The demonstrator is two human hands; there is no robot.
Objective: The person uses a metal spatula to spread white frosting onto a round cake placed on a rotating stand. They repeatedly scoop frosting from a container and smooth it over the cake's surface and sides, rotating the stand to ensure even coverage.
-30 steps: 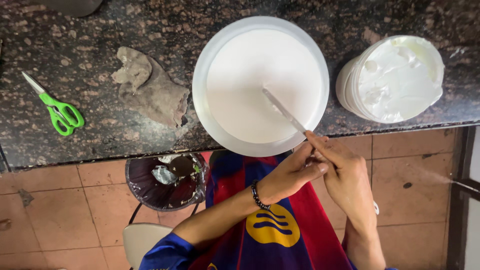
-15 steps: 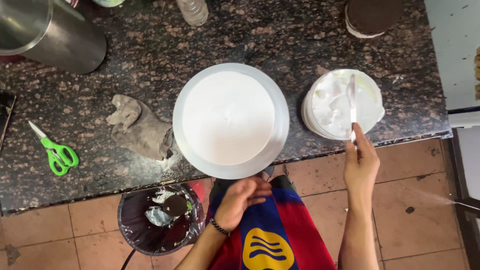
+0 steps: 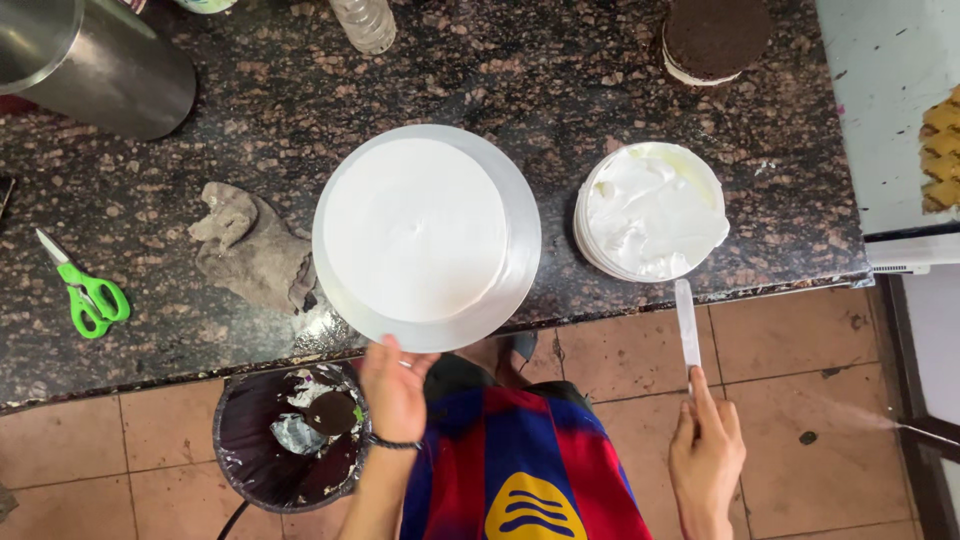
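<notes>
A round cake covered in smooth white cream sits on a silver turntable at the counter's front edge. My left hand touches the turntable's near rim with its fingers. My right hand holds a long flat spatula, blade pointing up toward a white bowl of whipped cream to the right of the cake. The blade is off the counter, just below the bowl.
On the dark granite counter lie a grey cloth, green scissors, a steel cylinder, a bottle and a chocolate cake layer. A lined bin stands on the tiled floor below.
My right hand has drawn the spatula back from the cream bowl to below the counter edge. My left hand has risen to the turntable rim. The camera view has shifted slightly.
</notes>
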